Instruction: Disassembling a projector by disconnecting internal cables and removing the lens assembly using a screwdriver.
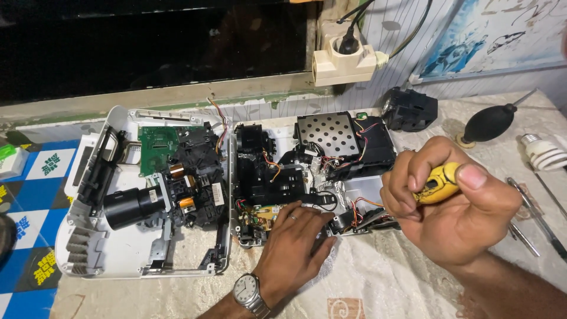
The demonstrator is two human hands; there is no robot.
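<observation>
Air blower (489,123) beyond the hands (449,198)

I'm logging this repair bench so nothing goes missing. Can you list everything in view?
Open device half with lens barrel: 1, white shell, black lens, green board, left of centre.
Open device half with wiring: 1, black parts, perforated metal plate, centre.
Loose black part: 1, black, behind centre-right.
Rubber air blower: 1, black, right rear.
Spiral lamp: 1, white, far right.
Metal hand tools: about 2, silver and dark, right edge.
Wall socket block with plug: 1, cream, black plug, wall.
Cloth: 1, cream patterned, over table.
Wristwatch: 1, silver, left wrist.
Left hand: resting on the wired half's front edge.
Right hand: grip closed on yellow screwdriver handle.
</observation>
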